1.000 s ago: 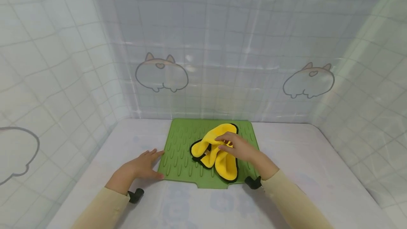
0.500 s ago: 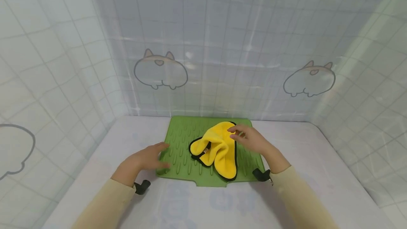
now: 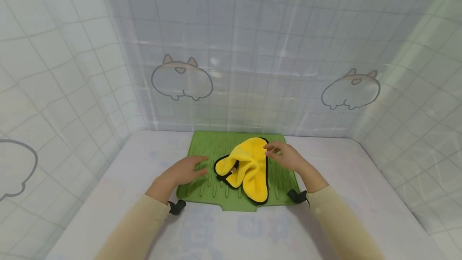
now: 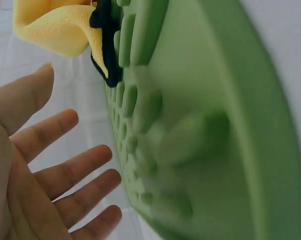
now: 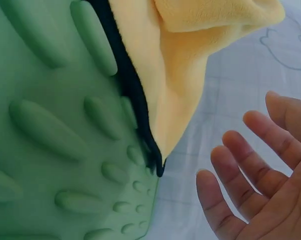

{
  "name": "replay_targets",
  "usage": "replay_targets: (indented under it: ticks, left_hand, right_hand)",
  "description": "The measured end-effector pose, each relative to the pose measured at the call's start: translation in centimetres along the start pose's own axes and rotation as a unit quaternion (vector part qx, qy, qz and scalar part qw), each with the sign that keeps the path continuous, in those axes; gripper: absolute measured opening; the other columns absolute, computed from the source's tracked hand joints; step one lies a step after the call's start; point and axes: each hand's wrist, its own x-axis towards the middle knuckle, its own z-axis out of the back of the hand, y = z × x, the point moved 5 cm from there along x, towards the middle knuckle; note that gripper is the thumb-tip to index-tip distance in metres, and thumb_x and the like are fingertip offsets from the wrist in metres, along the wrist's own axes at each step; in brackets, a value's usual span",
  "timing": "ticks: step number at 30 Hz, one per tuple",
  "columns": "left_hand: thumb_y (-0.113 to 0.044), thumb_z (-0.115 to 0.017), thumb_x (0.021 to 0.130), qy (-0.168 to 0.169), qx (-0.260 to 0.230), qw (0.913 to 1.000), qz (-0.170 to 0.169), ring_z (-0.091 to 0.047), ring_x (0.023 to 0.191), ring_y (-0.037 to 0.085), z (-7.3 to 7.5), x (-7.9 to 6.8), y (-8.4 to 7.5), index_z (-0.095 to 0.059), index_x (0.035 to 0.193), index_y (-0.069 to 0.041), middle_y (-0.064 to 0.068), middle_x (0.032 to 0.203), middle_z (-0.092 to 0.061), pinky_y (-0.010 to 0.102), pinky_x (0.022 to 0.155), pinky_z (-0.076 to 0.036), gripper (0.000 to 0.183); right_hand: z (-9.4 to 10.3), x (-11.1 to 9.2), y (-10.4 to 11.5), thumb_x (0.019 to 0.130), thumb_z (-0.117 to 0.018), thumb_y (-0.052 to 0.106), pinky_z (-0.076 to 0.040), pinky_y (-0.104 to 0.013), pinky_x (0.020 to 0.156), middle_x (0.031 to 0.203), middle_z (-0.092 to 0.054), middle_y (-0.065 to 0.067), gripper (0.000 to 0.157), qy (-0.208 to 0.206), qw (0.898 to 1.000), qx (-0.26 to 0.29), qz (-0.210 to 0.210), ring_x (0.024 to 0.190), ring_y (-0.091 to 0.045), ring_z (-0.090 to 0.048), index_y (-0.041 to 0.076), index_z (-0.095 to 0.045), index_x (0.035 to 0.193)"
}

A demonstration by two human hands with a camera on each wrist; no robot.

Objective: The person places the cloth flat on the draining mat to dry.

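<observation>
A yellow cloth (image 3: 249,163) with black edging lies crumpled on a green ridged mat (image 3: 209,139), right of the mat's middle. My left hand (image 3: 184,170) hovers over the mat's left part, fingers spread toward the cloth and holding nothing. In the left wrist view, all the fingers of that hand are apart from the cloth (image 4: 55,30). My right hand (image 3: 285,155) is at the cloth's upper right edge, its fingers loosely bent. The right wrist view shows that palm bare, with a gap between the fingertips and the cloth (image 5: 185,45).
The mat rests on a white table cover (image 3: 325,163) with faint prints. Behind it rises a grid-patterned curtain wall (image 3: 252,51) with cartoon animal drawings, and similar walls stand left and right. A black device (image 3: 177,208) is strapped at each wrist.
My right hand has let go of the cloth and drawn back rightward. My left hand has moved from the mat's left edge to above the mat, nearer the cloth.
</observation>
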Motion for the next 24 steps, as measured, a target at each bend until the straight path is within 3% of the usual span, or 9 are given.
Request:
replay_targets:
  ticks: [6,13,18,24]
  left_hand:
    - [-0.037,-0.053,0.093,-0.009,-0.007,0.9999,-0.002,-0.039,0.128,0.029,-0.3,1.5,-0.7,-0.046,0.137,-0.019,0.005,0.138,-0.046,0.048,0.104,-0.032,0.048]
    - [-0.036,-0.054,0.093,-0.007,-0.002,1.0000,0.006,-0.046,0.122,0.023,-1.0,3.6,-0.6,-0.053,0.131,-0.020,0.000,0.130,-0.053,0.044,0.100,-0.038,0.042]
    - [-0.036,-0.058,0.090,0.011,0.011,0.9998,0.011,-0.048,0.121,0.025,-1.4,4.3,-1.0,-0.055,0.130,-0.020,0.000,0.129,-0.055,0.045,0.098,-0.039,0.042]
    - [-0.032,-0.061,0.089,0.021,0.037,0.9990,-0.011,-0.049,0.119,0.025,-2.0,4.8,-1.5,-0.058,0.126,-0.017,0.001,0.125,-0.057,0.043,0.097,-0.040,0.040]
  right_hand:
    - [0.2,1.0,-1.3,0.094,-0.053,0.033,-0.049,-0.038,0.078,0.117,-0.058,0.000,0.038,-0.007,1.000,-0.001,-0.030,0.101,-0.022,-0.053,0.011,-0.057,0.125]
    - [0.4,2.1,-2.6,0.095,-0.052,0.030,-0.049,-0.042,0.078,0.125,-0.053,-0.008,0.037,-0.007,0.998,0.010,-0.062,0.108,-0.029,-0.050,0.012,-0.055,0.127]
    - [0.4,3.1,-3.7,0.096,-0.051,0.028,-0.048,-0.043,0.080,0.130,-0.050,-0.009,0.036,-0.005,0.997,0.018,-0.070,0.111,-0.030,-0.049,0.012,-0.054,0.128]
    - [0.1,4.1,-4.4,0.096,-0.050,0.023,-0.048,-0.045,0.083,0.131,-0.049,-0.011,0.035,-0.004,0.997,0.034,-0.071,0.111,-0.031,-0.051,0.010,-0.054,0.128]
